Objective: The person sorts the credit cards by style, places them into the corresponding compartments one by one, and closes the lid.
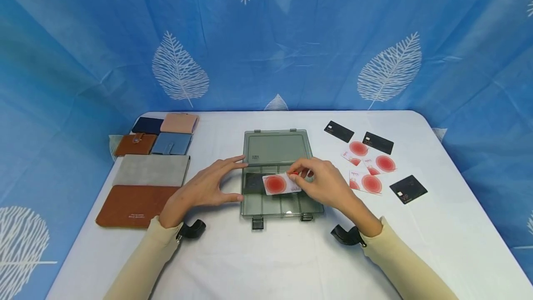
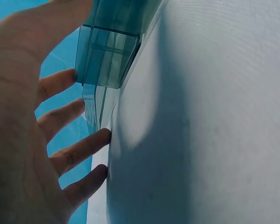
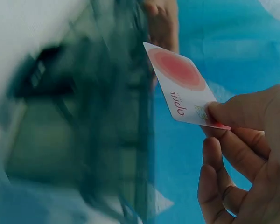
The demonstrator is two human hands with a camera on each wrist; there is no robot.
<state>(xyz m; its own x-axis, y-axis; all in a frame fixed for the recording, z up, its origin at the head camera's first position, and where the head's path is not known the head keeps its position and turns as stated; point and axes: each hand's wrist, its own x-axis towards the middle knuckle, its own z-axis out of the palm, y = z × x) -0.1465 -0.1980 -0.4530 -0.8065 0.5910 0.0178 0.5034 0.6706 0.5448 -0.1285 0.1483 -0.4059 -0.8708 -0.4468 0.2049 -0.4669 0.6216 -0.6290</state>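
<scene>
Right now your left hand point(image 1: 212, 183) is spread wide, holding nothing, at the left edge of the green-gray box point(image 1: 270, 205). A black card point(image 1: 254, 183) shows in the box's left part. Next comes the red-and-white card point(image 1: 275, 184), over the box's compartments — its long axis runs roughly left to right, reaching leftward from your right hand point(image 1: 326, 182), the nearer one, which pinches its right end. The white-covered table point(image 1: 258, 263) carries wallets point(image 1: 151, 170) left, loose cards point(image 1: 380, 164) right — blue curtain point(image 1: 283, 36) behind.
</scene>
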